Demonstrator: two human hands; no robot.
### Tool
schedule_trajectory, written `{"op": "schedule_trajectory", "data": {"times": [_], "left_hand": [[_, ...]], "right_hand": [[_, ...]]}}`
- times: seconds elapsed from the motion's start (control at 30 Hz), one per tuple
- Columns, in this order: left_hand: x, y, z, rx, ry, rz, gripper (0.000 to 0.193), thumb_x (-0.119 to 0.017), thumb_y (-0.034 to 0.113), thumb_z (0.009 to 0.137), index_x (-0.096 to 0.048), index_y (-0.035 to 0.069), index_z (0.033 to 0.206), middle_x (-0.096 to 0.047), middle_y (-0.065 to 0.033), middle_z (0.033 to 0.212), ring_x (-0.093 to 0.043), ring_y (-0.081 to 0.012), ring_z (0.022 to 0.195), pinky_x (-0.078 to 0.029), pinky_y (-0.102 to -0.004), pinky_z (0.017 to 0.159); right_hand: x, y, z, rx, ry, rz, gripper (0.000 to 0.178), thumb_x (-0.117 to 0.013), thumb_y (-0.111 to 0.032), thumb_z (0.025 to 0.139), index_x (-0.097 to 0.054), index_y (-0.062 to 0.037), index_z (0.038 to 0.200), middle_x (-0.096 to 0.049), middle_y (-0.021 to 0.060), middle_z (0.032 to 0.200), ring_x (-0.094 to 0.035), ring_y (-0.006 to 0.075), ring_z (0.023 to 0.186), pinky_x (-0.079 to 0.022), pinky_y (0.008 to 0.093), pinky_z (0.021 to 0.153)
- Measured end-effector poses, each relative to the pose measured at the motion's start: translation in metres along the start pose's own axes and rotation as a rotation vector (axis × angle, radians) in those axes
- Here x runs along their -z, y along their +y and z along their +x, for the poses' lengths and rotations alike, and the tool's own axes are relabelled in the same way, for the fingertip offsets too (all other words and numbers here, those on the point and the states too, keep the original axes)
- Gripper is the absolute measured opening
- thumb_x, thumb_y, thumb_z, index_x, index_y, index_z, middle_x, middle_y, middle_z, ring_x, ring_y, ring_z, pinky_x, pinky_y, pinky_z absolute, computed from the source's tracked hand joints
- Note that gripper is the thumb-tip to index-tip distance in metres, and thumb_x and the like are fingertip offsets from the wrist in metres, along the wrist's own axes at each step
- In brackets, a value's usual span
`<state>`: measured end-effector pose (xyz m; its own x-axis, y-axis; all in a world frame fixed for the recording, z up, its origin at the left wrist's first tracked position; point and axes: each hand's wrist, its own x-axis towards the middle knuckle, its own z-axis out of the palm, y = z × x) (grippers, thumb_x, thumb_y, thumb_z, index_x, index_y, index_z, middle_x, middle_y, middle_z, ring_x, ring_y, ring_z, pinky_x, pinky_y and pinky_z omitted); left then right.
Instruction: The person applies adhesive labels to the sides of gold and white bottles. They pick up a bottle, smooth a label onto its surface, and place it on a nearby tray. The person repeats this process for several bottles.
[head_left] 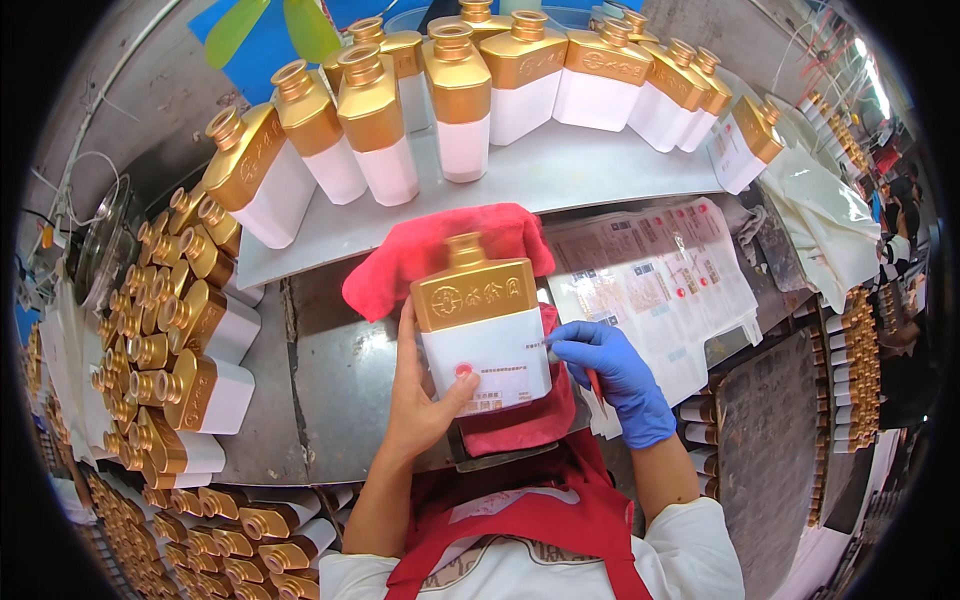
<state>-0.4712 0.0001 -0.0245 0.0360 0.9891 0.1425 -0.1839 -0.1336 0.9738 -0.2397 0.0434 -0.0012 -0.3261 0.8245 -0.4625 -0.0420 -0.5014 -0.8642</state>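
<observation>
My bare left hand (430, 405) grips a white bottle with a gold shoulder and neck (485, 345) by its left side, the thumb pressed on its white front. Printing and a red round mark show on that front. My right hand (615, 375), in a blue glove, is closed at the bottle's right edge. Out of its fingers sticks a thin red stick-like tool (596, 388), whose exact kind I cannot make out. Behind and below the bottle lies a red cloth (385, 275). Sheets of printed transfers (650, 290) lie to the right of my right hand.
Several gold-and-white bottles (460, 105) stand in an arc on a pale raised board (440, 195). Many more bottles (205, 395) lie stacked at the left, and others line the far right. Translucent sheets (820, 215) hang over the right edge. Green fan blades (310, 30) show at the top.
</observation>
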Motion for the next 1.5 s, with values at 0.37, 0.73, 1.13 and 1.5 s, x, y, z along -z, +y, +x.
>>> {"op": "schedule_trajectory", "data": {"times": [0.37,0.73,1.13,1.5], "left_hand": [[-0.003,0.004,0.001,0.009,0.009,-0.002,0.094,-0.061,-0.004,0.077,0.001,0.006,0.147,-0.033,-0.0143,0.139,-0.041,-0.024,0.124,-0.034,-0.0359,0.102],[-0.002,0.001,0.0,0.013,0.013,-0.003,0.094,-0.061,-0.003,0.077,0.001,0.006,0.147,-0.034,-0.0144,0.139,-0.042,-0.0239,0.124,-0.035,-0.0361,0.102],[-0.003,0.002,0.0,0.001,0.018,-0.002,0.094,-0.062,-0.002,0.077,0.001,0.006,0.147,-0.035,-0.015,0.138,-0.043,-0.024,0.122,-0.036,-0.0358,0.101],[-0.003,-0.004,-0.003,0.015,0.052,-0.019,0.093,-0.062,-0.001,0.077,0.0,0.006,0.147,-0.036,-0.0153,0.137,-0.045,-0.0236,0.12,-0.037,-0.0352,0.1]], "right_hand": [[0.014,0.008,0.002,0.039,0.077,0.013,0.017,-0.064,-0.016,0.083,-0.066,-0.0009,0.09,-0.064,0.0011,0.082,-0.055,0.0065,0.071,-0.043,0.0202,0.066],[-0.012,-0.003,-0.013,0.147,0.138,-0.116,0.026,-0.065,-0.007,0.08,-0.067,0.0005,0.105,-0.066,0.003,0.085,-0.051,0.0034,0.062,-0.041,0.0181,0.057],[-0.006,-0.002,-0.003,0.054,0.103,0.009,0.02,-0.067,-0.011,0.08,-0.067,0.0007,0.095,-0.065,0.0039,0.084,-0.057,0.0089,0.074,-0.045,0.0224,0.069],[0.088,0.007,-0.066,0.836,0.763,-1.503,0.01,-0.068,-0.006,0.072,-0.063,-0.0077,0.08,-0.058,0.0038,0.068,-0.055,0.0161,0.055,-0.045,0.0286,0.054]]}}
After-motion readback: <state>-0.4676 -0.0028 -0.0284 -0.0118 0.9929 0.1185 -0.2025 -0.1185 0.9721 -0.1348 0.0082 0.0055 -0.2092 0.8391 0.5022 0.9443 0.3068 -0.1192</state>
